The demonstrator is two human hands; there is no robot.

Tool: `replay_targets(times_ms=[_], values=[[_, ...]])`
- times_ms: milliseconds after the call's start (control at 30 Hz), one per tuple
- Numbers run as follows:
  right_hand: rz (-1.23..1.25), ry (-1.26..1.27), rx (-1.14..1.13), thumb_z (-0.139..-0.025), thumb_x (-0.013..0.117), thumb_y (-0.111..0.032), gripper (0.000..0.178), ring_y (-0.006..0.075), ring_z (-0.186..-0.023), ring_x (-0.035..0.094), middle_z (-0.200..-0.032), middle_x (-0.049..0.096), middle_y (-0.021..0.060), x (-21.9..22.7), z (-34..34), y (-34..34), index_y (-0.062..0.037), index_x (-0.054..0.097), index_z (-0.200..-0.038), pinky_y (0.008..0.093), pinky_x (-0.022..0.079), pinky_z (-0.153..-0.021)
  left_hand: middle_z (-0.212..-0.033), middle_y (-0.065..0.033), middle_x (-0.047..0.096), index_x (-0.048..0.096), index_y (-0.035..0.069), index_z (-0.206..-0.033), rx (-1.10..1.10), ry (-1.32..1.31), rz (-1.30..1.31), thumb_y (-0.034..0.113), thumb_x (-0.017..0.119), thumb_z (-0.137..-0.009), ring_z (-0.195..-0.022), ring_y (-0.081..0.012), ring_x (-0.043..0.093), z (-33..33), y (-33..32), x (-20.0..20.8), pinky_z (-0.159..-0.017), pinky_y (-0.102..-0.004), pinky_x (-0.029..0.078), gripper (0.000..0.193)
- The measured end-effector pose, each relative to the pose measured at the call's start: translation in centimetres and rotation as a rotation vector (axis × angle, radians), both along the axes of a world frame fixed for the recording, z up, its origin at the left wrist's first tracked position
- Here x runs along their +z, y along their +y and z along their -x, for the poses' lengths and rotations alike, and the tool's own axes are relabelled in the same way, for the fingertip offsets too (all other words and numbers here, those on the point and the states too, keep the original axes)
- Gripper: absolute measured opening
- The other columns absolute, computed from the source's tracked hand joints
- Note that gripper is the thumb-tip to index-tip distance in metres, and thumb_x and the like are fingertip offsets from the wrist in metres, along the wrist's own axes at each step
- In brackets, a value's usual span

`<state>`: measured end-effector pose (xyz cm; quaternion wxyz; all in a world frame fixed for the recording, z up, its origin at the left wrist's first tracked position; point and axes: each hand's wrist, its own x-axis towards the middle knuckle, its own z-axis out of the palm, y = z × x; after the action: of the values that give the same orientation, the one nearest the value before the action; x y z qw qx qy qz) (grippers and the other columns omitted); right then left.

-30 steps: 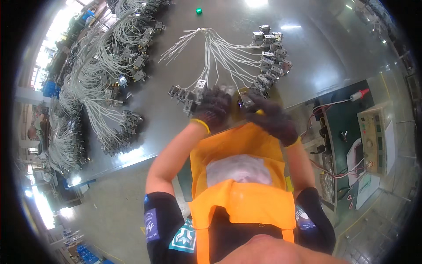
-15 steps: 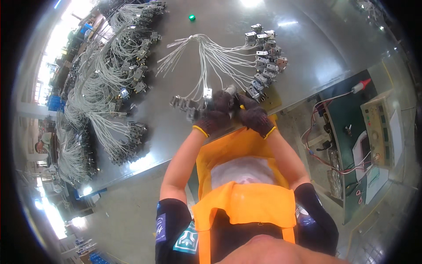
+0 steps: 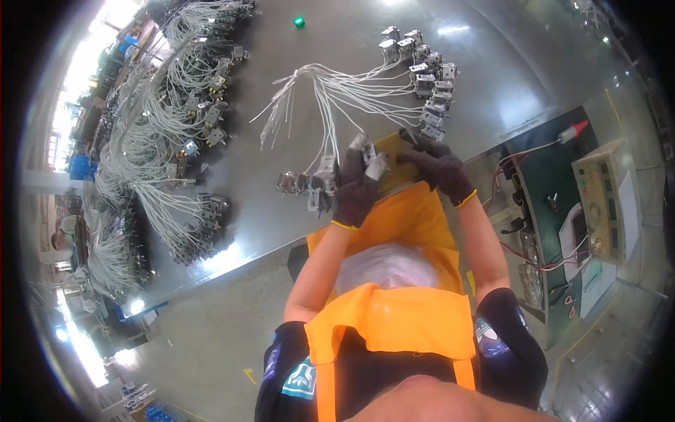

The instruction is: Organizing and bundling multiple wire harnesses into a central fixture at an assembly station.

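Note:
My left hand (image 3: 357,190), in a dark glove with a yellow cuff, is closed on a small metal box-shaped component (image 3: 376,166) above the table's near edge. Its fingers partly cover the part. My right hand (image 3: 443,171), gloved alike, is just right of it with fingers apart, close to the lower end of a row of similar metal components (image 3: 434,98). I see nothing plainly held in it. White wires (image 3: 337,81) run from that row to a gathered bundle. More of the components (image 3: 299,184) lie left of my left hand, on the same wires.
Large heaps of wired components (image 3: 162,133) cover the left side of the metal table (image 3: 281,211). A green round object (image 3: 299,22) is at the far side. To the right stand an instrument box (image 3: 601,204), a red-tipped probe (image 3: 573,131) and scissors (image 3: 570,305).
My hands, together before, have parted: the right moved right and its fingers spread. The left still grips a metal component. The row of components has shifted slightly.

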<state>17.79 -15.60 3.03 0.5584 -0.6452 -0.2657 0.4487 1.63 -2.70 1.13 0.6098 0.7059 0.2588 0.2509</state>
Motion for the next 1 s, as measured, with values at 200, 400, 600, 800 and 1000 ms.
replay_targets(times_ms=[200, 400, 600, 800, 1000], values=[[-0.024, -0.445, 0.121, -0.094, 0.061, -0.025, 0.038, 0.0139, -0.082, 0.067, -0.096, 0.073, 0.0064, 1.9, 0.8, -1.1, -0.0063, 0.063, -0.128, 0.0284, 0.052, -0.067, -0.117, -0.0259, 0.055, 0.044, -0.002, -0.133, 0.146, 0.062, -0.79, 0.027, 0.071, -0.087, -0.104, -0.0445, 0.055, -2.0, -0.8, -2.8, -0.091, -0.0499, 0.045, 0.061], [0.139, -1.036, 0.251, -0.092, 0.058, -0.031, 0.033, 0.0387, -0.087, 0.066, -0.095, 0.068, 0.0239, 4.8, 2.8, 1.0, -0.0063, 0.069, -0.111, 0.0485, 0.052, -0.075, -0.106, -0.024, 0.056, 0.049, -0.001, -0.121, -0.006, 0.052, -0.634, 0.016, 0.067, -0.082, -0.099, -0.0426, 0.056, -3.2, 0.4, -4.7, -0.086, -0.0488, 0.045, 0.046], [0.34, -1.261, 0.404, -0.094, 0.047, -0.026, 0.028, 0.0406, -0.082, 0.067, -0.086, 0.069, 0.0215, 4.2, 2.7, 3.2, -0.0059, 0.066, -0.094, 0.0517, 0.053, -0.074, -0.095, -0.0221, 0.058, 0.053, 0.001, -0.107, -0.048, 0.034, -0.643, 0.01, 0.06, -0.08, -0.092, -0.041, 0.057, -3.2, 1.5, -5.4, -0.082, -0.0475, 0.046, 0.03], [0.45, -1.218, 0.403, -0.084, 0.054, -0.013, 0.023, 0.038, -0.089, 0.069, -0.091, 0.07, 0.0239, 6.2, 3.5, 2.0, -0.0018, 0.072, -0.091, 0.0467, 0.055, -0.08, -0.106, -0.024, 0.064, 0.059, 0.001, -0.119, 0.002, 0.193, -0.835, 0.028, 0.071, -0.083, -0.102, -0.0384, 0.062, -3.0, -0.4, -2.7, -0.091, -0.0431, 0.049, 0.047], [0.443, -1.249, 0.473, -0.082, 0.055, -0.013, 0.021, 0.038, -0.086, 0.07, -0.088, 0.07, 0.0232, 5.4, 3.1, 2.9, -0.0034, 0.073, -0.085, 0.0461, 0.056, -0.077, -0.111, -0.0238, 0.062, 0.059, 0.001, -0.118, -0.057, 0.193, -0.918, 0.03, 0.069, -0.083, -0.104, -0.0399, 0.061, -2.9, 0.6, -3.4, -0.093, -0.0444, 0.048, 0.046]])
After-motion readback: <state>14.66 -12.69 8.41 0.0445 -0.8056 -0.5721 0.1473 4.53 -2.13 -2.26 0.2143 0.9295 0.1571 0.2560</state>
